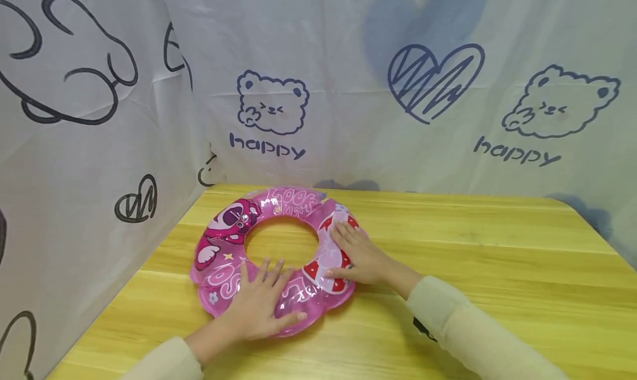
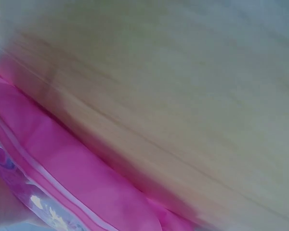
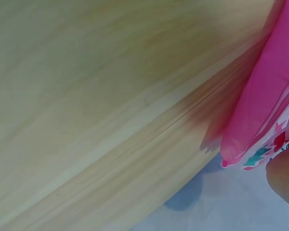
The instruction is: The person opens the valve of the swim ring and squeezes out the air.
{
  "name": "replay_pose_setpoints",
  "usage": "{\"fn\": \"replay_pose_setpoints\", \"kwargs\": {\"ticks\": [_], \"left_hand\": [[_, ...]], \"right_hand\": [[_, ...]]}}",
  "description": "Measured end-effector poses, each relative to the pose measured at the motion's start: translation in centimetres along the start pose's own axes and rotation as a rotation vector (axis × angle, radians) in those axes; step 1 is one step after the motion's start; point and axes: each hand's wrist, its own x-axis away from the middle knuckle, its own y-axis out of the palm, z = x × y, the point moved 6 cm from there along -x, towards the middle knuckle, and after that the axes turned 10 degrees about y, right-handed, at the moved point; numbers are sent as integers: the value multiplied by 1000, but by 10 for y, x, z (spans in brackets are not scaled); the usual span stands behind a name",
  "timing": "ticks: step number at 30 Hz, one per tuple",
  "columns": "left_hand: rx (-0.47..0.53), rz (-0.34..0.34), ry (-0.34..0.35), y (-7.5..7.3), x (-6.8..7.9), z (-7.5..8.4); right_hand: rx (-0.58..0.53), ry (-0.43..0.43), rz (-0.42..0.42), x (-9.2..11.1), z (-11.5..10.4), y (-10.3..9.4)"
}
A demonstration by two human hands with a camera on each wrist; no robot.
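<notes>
A pink inflated swim ring (image 1: 298,200) with a cartoon bear, white lettering and red-and-white patches lies on the wooden table. My left hand (image 1: 259,305) rests on its near side, fingers spread and straight across the lettering. On the ring's right side lies my right hand (image 1: 363,253), palm down with the fingers extended over the red-and-white patch. In the left wrist view the ring's pink side wall (image 2: 82,168) shows at the lower left, with a seam along it. The right wrist view shows the ring's side (image 3: 260,106) at the right edge, part of the hand below it.
The yellow wood-grain table (image 1: 478,258) extends to the right of the ring. Behind it hangs a white cloth (image 1: 343,131) printed with bears, hearts and the word "happy". Another stretch of printed cloth (image 1: 74,214) runs along the table's left edge.
</notes>
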Motion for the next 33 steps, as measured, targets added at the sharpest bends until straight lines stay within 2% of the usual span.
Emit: {"fn": "replay_pose_setpoints", "kwargs": {"ticks": [7, 13, 23, 33], "left_hand": [[-18, 15, 22, -1, -3, 4], [3, 34, 42, -3, -5, 7], [5, 99, 116, -4, -8, 9], [1, 90, 154, -4, -15, 9]], "right_hand": [[18, -16, -2, 6, 3, 0], [42, -5, -5, 16, 8, -1], [167, -59, 27, 37, 15, -5], [171, -91, 25, 56, 27, -5]]}}
